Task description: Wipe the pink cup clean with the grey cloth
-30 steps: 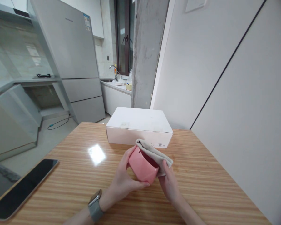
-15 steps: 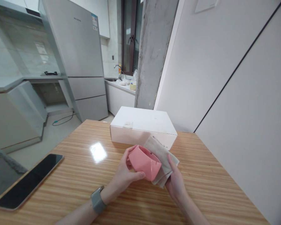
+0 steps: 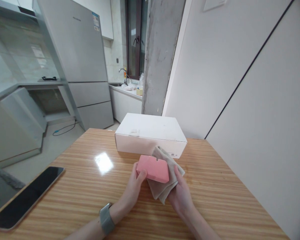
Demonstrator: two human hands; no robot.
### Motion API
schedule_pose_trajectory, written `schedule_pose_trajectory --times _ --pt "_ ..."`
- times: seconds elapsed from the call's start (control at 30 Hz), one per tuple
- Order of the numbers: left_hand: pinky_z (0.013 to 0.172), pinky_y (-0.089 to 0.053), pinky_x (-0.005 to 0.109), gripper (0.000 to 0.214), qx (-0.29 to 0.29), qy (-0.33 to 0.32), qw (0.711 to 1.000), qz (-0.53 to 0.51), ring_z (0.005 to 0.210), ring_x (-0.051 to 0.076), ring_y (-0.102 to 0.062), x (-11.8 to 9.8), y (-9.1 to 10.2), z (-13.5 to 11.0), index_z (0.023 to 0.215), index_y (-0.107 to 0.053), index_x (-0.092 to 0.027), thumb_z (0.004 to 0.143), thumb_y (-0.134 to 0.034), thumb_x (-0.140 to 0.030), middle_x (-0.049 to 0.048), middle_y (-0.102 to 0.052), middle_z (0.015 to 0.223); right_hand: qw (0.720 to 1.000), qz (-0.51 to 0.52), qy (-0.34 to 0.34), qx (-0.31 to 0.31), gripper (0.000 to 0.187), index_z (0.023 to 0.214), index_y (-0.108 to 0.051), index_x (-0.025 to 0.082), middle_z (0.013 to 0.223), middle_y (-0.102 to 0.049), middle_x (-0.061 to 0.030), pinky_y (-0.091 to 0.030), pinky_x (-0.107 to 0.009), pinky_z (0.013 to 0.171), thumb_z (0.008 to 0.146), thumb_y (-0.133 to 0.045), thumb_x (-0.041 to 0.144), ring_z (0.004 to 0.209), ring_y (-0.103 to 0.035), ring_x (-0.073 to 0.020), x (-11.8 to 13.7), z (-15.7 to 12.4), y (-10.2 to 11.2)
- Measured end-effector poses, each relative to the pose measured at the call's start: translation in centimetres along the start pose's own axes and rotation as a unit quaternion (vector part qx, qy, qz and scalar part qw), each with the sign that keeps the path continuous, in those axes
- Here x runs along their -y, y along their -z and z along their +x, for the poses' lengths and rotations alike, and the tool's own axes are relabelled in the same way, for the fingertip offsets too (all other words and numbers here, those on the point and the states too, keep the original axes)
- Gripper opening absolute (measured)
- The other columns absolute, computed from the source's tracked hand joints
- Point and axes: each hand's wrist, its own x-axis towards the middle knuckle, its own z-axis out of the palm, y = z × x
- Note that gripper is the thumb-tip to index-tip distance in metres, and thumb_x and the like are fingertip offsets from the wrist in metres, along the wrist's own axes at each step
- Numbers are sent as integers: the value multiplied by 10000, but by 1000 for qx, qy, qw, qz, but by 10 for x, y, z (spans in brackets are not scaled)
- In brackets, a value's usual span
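the left hand (image 3: pixel 132 190) grips the near left end of a pink rounded container (image 3: pixel 153 169), its fingers curled up around the edge and its thumb lying over the corner. the right hand (image 3: pixel 180 197) is cupped, not spread, and pinches a folded beige cloth (image 3: pixel 160 190) between thumb and fingers, pressing it up against the right end and underside of the container. one corner of the cloth sticks up past the container's far edge, and another hangs loose below it. the two hands stay apart, with the container and cloth between them.

the container is held up over the wooden tabletop (image 3: pixel 72 188), just in front of a white cardboard box (image 3: pixel 150 133) that lies flat. the cloth's upper corner comes very near the box's front face, but whether they touch i cannot tell. a black tablet (image 3: pixel 27 196) lies on the tabletop well left of the box, and a grey smartwatch (image 3: pixel 106 218) sits on the left wrist. beyond the box stands a concrete pillar (image 3: pixel 160 56), with a silver fridge (image 3: pixel 75 43) and a sink tap (image 3: pixel 123 75) to its left.
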Motion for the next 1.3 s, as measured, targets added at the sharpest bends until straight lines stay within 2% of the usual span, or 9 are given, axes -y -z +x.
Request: schedule_pose_trajectory --times 0.17,0.33,0.47,0.6,0.77,0.87,0.97,1.07,1.3 --pt "1004 -440 403 483 -42 -23 998 26 1110 256 -598 -8 -7 -1 1124 -526 -193 797 -683 -511 107 -642 1162 1000 -6 8 9 399 1006 -771 246 1130 -761 -69 -426 -531 1084 804 -658 570 1276 -556 -340 2 -2 -3" --pt "903 -503 361 610 -60 -39 994 83 1045 243 -631 -19 -9 -1 1184 -421 -219 711 -775 -371 95 -627 1156 1000 -22 10 12 411 1073 -753 250 1205 -728 -64 -430 -529 1086 816 -654 556 1292 -543 -334 -3 -4 -2" --pt "928 -499 371 744 -74 -46 990 113 1100 253 -607 -18 -11 -2 1262 -350 -240 681 -807 -327 107 -573 1233 999 -23 12 24 405 1045 -759 264 1203 -729 -55 -429 -525 1091 793 -676 570 1292 -543 -333 -7 -4 0" --pt "995 -466 388 799 -47 -8 995 91 1166 253 -576 -16 -13 -7 1349 -282 -260 731 -782 -342 124 -520 1324 1000 -15 -2 27 396 1044 -759 265 1175 -742 -56 -446 -526 1074 814 -654 569 1258 -575 -329 -7 -2 2" --pt "1058 -414 423 599 -36 24 999 29 1323 288 -454 -17 -7 -5 1367 -371 -218 874 -577 -488 155 -447 1438 1000 10 11 -21 333 980 -779 267 1122 -764 -47 -478 -511 1044 811 -668 531 1150 -651 -329 -2 3 3" --pt "1041 -418 427 605 -27 17 996 80 1267 289 -503 -21 -2 -2 1345 -439 -211 844 -627 -494 147 -502 1393 999 6 6 -34 350 974 -782 253 1084 -777 -60 -484 -517 1031 830 -635 537 1117 -668 -331 1 4 4" --pt "1006 -435 428 692 -26 22 995 99 1192 309 -553 -24 -2 -2 1284 -504 -182 716 -762 -481 156 -569 1300 999 8 3 -32 386 1121 -733 281 1106 -771 -44 -479 -527 1026 844 -621 526 1097 -680 -322 2 3 3" --pt "1014 -431 409 771 -4 28 998 50 1226 319 -526 -23 -5 -5 1279 -500 -194 627 -829 -439 145 -566 1307 1000 6 20 0 487 1324 -582 361 1241 -712 -8 -467 -519 1034 865 -601 519 1087 -689 -299 3 1 1" --pt "1000 -434 357 705 39 29 999 23 1165 255 -557 -16 -6 -9 1344 -429 -241 723 -753 -319 91 -589 1276 999 24 20 17 569 1438 -446 327 1313 -667 -38 -450 -502 1046 908 -545 508 1190 -631 -286 4 1 2"
